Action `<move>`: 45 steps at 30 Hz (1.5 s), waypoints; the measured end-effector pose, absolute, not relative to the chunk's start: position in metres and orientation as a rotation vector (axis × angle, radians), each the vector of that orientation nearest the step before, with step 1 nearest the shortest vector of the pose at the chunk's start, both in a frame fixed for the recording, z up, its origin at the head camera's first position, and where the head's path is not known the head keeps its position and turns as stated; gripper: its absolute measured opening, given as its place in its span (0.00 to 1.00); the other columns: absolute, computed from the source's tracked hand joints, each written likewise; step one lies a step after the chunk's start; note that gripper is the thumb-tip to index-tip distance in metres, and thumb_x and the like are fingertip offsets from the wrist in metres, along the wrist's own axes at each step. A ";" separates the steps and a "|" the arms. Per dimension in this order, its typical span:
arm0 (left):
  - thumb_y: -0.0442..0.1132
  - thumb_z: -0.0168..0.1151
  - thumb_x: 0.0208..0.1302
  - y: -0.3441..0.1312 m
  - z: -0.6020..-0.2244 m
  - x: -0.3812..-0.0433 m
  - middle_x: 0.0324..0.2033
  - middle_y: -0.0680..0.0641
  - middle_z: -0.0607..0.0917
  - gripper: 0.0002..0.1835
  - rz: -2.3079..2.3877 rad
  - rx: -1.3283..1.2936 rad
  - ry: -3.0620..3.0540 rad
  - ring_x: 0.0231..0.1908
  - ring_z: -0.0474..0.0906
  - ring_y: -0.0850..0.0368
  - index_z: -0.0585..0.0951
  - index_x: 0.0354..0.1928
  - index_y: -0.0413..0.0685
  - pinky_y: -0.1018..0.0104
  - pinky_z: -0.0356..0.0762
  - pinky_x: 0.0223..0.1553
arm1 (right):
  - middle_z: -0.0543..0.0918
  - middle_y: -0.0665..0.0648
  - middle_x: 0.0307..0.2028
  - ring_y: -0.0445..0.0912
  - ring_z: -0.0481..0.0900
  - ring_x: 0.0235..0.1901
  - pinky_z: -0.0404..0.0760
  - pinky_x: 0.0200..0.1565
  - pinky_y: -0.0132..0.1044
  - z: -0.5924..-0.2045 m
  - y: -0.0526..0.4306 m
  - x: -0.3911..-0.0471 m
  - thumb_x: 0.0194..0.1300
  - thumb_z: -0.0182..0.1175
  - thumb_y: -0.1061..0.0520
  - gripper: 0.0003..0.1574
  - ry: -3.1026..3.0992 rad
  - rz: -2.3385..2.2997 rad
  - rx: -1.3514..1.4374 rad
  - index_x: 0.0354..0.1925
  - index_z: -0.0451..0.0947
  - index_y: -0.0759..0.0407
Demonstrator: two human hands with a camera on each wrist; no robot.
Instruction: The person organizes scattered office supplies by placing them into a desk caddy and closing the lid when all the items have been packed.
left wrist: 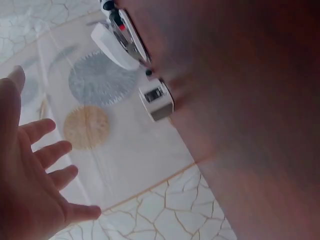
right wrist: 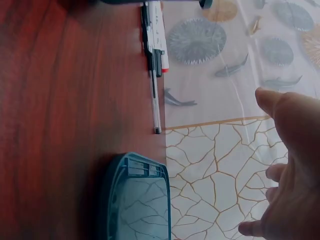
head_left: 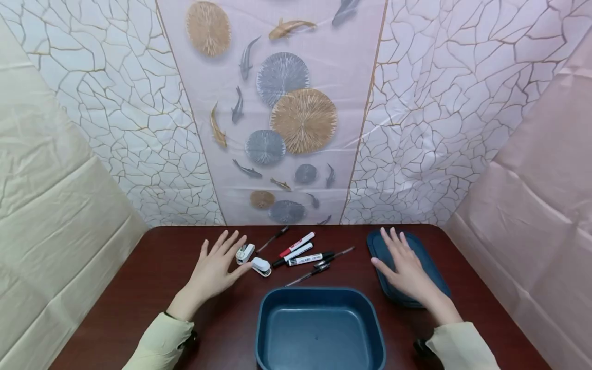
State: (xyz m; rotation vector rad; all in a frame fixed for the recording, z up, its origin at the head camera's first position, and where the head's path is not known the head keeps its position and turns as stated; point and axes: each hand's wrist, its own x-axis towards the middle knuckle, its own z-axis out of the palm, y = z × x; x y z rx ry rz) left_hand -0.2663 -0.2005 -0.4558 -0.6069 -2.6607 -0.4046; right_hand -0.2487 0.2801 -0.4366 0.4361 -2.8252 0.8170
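My left hand [head_left: 215, 270] is spread with fingers apart, just left of two small white staplers [head_left: 261, 266], and holds nothing. In the left wrist view one stapler [left wrist: 156, 100] shows end-on, beyond the spread fingers [left wrist: 55, 150]. My right hand [head_left: 407, 275], also spread and holding nothing, overlaps a dark blue lid [head_left: 427, 262] in the head view. The right wrist view has that lid [right wrist: 142, 200] below, with the hand [right wrist: 295, 165] off to its right. Between the hands, nearest the front, sits a dark blue rectangular box [head_left: 319, 334] with nothing in it.
Several pens and markers lie mid-table behind the box: a red-capped marker [head_left: 297, 244], a black-capped marker [head_left: 309, 258], and clear pens such as one [head_left: 307, 275] in front. The dark red-brown table [head_left: 222, 318] meets patterned cloth [head_left: 287, 113] at its back edge.
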 end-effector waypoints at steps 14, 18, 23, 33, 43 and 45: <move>0.69 0.53 0.69 -0.179 -0.463 -0.231 0.64 0.45 0.78 0.38 -0.459 -0.957 -2.744 0.67 0.70 0.44 0.74 0.70 0.52 0.36 0.61 0.66 | 0.76 0.60 0.65 0.62 0.70 0.66 0.71 0.60 0.63 -0.446 0.276 -0.228 0.75 0.54 0.39 0.34 -2.869 0.994 0.593 0.71 0.71 0.52; 0.69 0.51 0.70 -0.176 -0.465 -0.225 0.63 0.47 0.79 0.37 -0.514 -1.082 -2.775 0.64 0.73 0.51 0.74 0.71 0.54 0.40 0.65 0.65 | 0.79 0.56 0.63 0.58 0.74 0.63 0.77 0.55 0.58 -0.447 0.274 -0.225 0.74 0.55 0.37 0.32 -2.922 1.078 0.649 0.68 0.75 0.50; 0.67 0.52 0.71 -0.175 -0.465 -0.220 0.66 0.52 0.76 0.36 -0.590 -1.204 -2.816 0.66 0.71 0.52 0.72 0.72 0.54 0.45 0.69 0.64 | 0.82 0.52 0.59 0.51 0.79 0.59 0.79 0.54 0.52 -0.450 0.273 -0.223 0.73 0.55 0.36 0.29 -2.972 1.102 0.776 0.66 0.77 0.45; 0.57 0.56 0.73 -0.177 -0.463 -0.215 0.67 0.52 0.75 0.30 -0.713 -1.288 -2.807 0.68 0.70 0.54 0.73 0.72 0.53 0.45 0.66 0.66 | 0.85 0.46 0.53 0.45 0.83 0.51 0.80 0.48 0.43 -0.448 0.272 -0.221 0.70 0.62 0.40 0.26 -3.017 1.235 0.867 0.61 0.81 0.47; 0.63 0.51 0.73 -0.175 -0.466 -0.217 0.69 0.52 0.72 0.34 -0.835 -1.280 -2.864 0.69 0.68 0.57 0.69 0.73 0.52 0.54 0.70 0.64 | 0.87 0.51 0.51 0.37 0.83 0.39 0.78 0.37 0.32 -0.447 0.269 -0.226 0.70 0.63 0.44 0.24 -3.002 1.275 0.854 0.60 0.82 0.52; 0.63 0.51 0.73 -0.175 -0.466 -0.218 0.69 0.53 0.72 0.35 -0.848 -1.272 -2.881 0.69 0.67 0.57 0.69 0.74 0.52 0.54 0.69 0.65 | 0.87 0.52 0.51 0.37 0.83 0.37 0.78 0.36 0.32 -0.449 0.268 -0.227 0.71 0.63 0.44 0.25 -2.997 1.271 0.847 0.61 0.82 0.53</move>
